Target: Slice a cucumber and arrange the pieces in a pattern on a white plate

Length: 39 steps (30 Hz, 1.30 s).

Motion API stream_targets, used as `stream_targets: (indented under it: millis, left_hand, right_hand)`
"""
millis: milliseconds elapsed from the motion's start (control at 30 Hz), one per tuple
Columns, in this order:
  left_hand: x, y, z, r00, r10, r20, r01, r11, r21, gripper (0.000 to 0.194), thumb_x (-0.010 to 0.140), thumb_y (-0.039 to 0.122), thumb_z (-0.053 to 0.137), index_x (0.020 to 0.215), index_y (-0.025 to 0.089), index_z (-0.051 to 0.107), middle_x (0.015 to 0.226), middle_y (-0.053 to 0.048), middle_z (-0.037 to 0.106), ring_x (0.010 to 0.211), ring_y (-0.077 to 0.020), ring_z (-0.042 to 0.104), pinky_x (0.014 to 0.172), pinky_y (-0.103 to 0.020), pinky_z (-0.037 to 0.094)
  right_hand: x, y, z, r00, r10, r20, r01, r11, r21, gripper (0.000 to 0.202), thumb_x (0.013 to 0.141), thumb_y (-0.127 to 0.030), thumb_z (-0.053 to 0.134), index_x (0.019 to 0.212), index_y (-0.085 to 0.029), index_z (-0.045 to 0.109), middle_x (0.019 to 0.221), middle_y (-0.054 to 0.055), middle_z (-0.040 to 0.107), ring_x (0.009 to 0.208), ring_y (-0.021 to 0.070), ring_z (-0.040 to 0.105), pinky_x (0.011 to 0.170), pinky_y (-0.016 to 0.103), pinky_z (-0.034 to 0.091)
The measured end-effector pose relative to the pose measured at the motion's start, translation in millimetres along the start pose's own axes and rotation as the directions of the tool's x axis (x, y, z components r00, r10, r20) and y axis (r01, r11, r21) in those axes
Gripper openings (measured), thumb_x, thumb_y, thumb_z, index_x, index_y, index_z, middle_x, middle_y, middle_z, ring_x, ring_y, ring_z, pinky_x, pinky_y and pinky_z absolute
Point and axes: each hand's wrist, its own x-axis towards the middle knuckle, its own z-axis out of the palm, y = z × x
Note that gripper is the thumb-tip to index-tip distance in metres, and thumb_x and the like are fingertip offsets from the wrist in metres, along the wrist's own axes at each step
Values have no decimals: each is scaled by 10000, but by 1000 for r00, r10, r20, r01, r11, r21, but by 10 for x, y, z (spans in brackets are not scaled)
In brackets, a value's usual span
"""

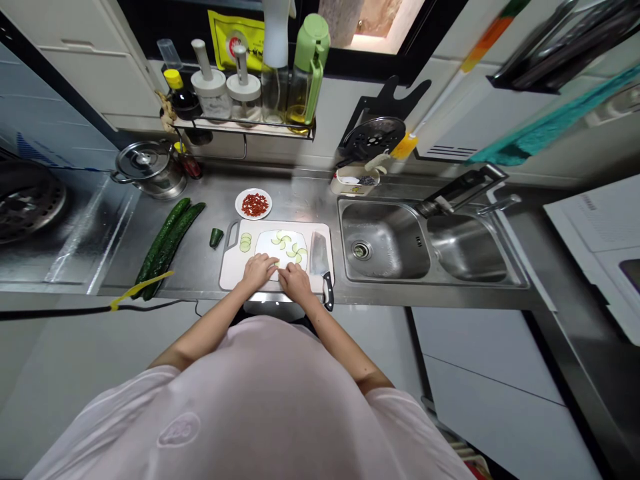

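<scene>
A white plate (267, 243) rests on a pale cutting board (230, 273), and curved cucumber slices (281, 240) lie on it in flower-like clusters. Over the plate's front edge, my left hand (259, 269) and my right hand (294, 280) meet with fingertips pinched close together. A small pale green piece, apparently a cucumber slice, shows between them; the fingers partly hide it. Left of the plate is a short row of round cucumber slices (245, 242). A cleaver (319, 252) lies along the board's right side, its black handle past the front edge.
Two whole cucumbers (167, 243) and a cut cucumber end (216, 237) lie to the left. Behind the board stands a small plate of red berries (255, 205). A double sink (385, 240) is at the right, a lidded pot (150, 170) at the back left. Bottles line a wall rack (245, 127).
</scene>
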Motion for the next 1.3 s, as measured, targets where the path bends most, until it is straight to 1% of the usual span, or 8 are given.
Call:
stream_targets:
  millis: [100,233,400,767,833,967,1133,1300]
  left_hand:
    - [-2,-2,1,1000,0,-3,0,1000,-1,321,879,379,443,1138,268,597,962,-75,576,968,-214,483,849,-327,343]
    - [-9,-8,25,999,9,-35,-9,1000,-4,307,880,376,444,1125,279,601,951,-67,579,957,-212,490,838,-331,345]
    - [-9,-20,58,998,13,-59,-13,1000,-5,298,877,370,449,1116,287,606,947,-67,583,954,-217,497,831,-336,348]
    - [5,-20,73,998,-2,-59,1,1000,-16,293,862,369,472,1101,280,617,947,-75,588,950,-231,500,810,-345,350]
    - [4,-20,66,998,1,-61,-3,1000,-28,292,862,371,473,1100,281,617,948,-74,587,951,-230,498,808,-342,351]
    - [2,-28,56,998,7,-61,-9,999,-35,308,868,371,461,1121,266,604,957,-78,583,958,-225,494,817,-334,352]
    - [6,-39,68,998,19,-62,-19,1000,0,307,866,379,463,1109,262,609,947,-76,582,948,-229,493,812,-336,355]
    - [3,-41,79,997,24,-73,-23,1000,11,302,866,376,463,1105,264,609,942,-73,583,940,-228,495,805,-337,358]
  right_hand:
    - [-3,-1,3,1000,-7,-8,7,1000,-3,341,949,-337,340,1041,-206,641,944,87,506,893,203,397,742,276,309]
    - [-8,-5,15,1000,-8,-29,7,1000,-17,335,948,-331,342,1032,-204,640,936,85,505,877,200,396,733,277,304]
    - [-10,-17,23,999,-4,-38,3,1000,-27,326,945,-329,354,1060,-211,635,936,85,509,878,203,401,726,280,307]
    - [9,-11,9,1000,-7,-26,6,1000,-10,338,948,-337,340,1039,-213,641,932,82,520,866,201,418,727,279,320]
    - [10,-3,-2,1000,0,-21,0,1000,4,332,946,-337,345,1060,-221,634,940,79,522,870,200,422,728,278,325]
    - [8,-1,-15,1000,9,-23,-9,1000,21,329,941,-325,357,1162,-240,585,970,77,525,894,202,429,745,279,331]
    - [11,-19,-17,1000,11,11,-11,1000,0,325,943,-327,353,1085,-219,625,965,84,529,905,205,435,758,284,343]
    - [18,-32,-34,1000,7,24,-7,1000,-13,329,948,-321,342,1056,-208,631,978,86,528,922,202,435,781,285,346]
